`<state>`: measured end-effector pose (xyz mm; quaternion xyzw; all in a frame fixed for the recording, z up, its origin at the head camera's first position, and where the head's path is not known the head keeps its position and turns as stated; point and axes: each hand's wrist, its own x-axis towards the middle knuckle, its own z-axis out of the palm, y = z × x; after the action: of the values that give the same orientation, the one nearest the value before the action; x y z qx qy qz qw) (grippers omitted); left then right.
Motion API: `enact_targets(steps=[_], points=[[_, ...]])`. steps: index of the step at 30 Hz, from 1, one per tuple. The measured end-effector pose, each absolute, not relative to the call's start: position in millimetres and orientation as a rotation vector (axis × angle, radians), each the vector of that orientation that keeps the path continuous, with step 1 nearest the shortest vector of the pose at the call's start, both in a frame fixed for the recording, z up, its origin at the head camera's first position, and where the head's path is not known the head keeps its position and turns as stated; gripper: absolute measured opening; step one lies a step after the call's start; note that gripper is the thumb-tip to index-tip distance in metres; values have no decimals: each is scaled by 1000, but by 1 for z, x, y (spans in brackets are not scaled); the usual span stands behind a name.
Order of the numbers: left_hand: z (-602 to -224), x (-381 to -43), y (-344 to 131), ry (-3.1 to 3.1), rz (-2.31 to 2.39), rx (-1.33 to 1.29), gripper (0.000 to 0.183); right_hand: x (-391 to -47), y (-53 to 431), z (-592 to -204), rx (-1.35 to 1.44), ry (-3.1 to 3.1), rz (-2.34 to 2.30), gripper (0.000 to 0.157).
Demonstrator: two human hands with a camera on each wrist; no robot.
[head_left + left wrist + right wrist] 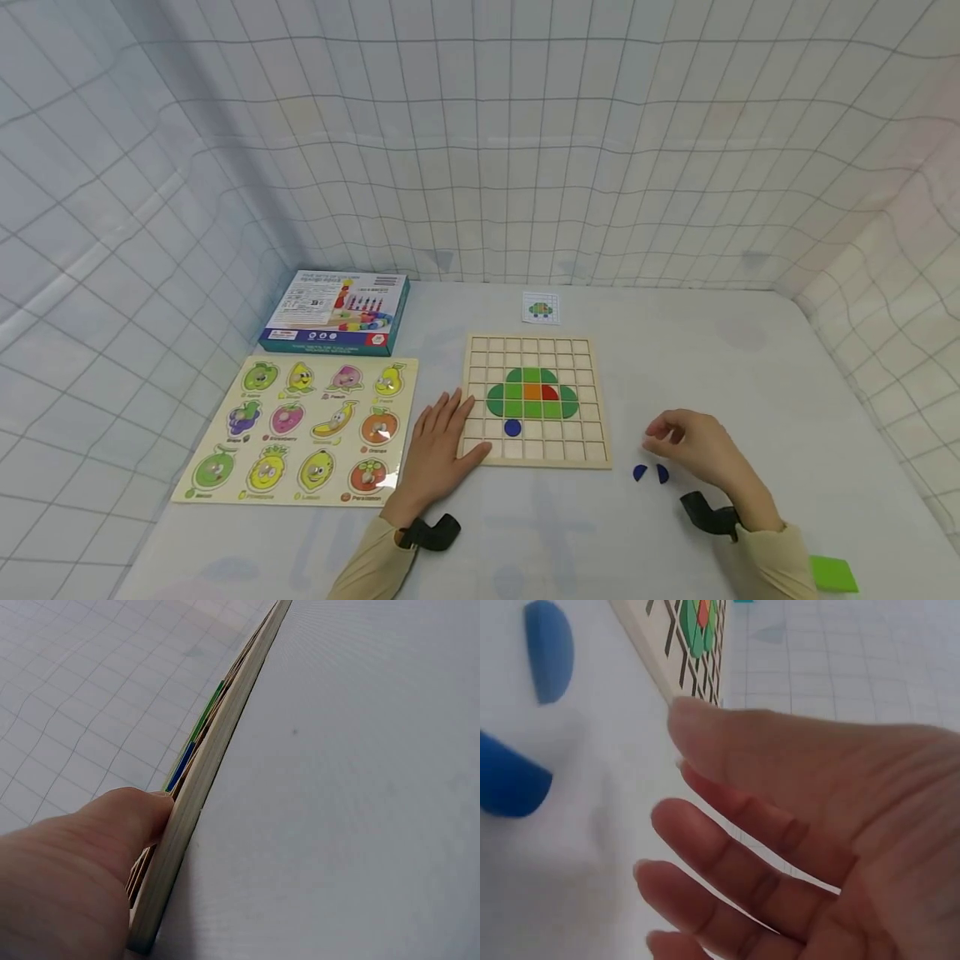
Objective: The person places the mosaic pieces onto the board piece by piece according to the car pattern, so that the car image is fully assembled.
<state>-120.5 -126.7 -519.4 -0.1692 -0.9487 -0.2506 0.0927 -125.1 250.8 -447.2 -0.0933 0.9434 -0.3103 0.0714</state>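
My left hand [438, 454] rests with extended fingers at the left edge of a wooden grid board [551, 450]. In the left wrist view its thumb [131, 814] touches the board's rim. Green pieces [513, 408], an orange square [532, 392] and a red piece [550, 392] lie in the grid, with a blue disc [512, 427] below them. To the board's right, my right hand [693, 446] hovers with loosely bent fingers and holds nothing. Two blue half-circle pieces, one at the left [640, 472] and one at the right [662, 474], lie just beneath it.
A small pattern card [541, 308] lies behind the board. On the left are a fruit puzzle board [345, 450] and, behind it, a toy box [337, 312]. A bright green item [834, 574] lies by the right sleeve. Grid-patterned cloth [510, 167] surrounds the table.
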Motion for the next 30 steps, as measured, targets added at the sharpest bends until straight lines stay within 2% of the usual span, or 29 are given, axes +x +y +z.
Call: enact_targets(steps=[6, 12, 22, 30], points=[[-517, -120, -127, -2814, -745, -501, 73, -120, 259, -459, -366, 2669, -978, 22], [-518, -120, -127, -2814, -738, -506, 71, -120, 261, -471, -560, 2628, -999, 20], [-517, -120, -127, -2797, -742, -514, 72, -123, 252, -470, -529, 2680, -916, 17], [-515, -119, -126, -2818, -735, -508, 72, -126, 252, -470, -556, 2639, -944, 21]])
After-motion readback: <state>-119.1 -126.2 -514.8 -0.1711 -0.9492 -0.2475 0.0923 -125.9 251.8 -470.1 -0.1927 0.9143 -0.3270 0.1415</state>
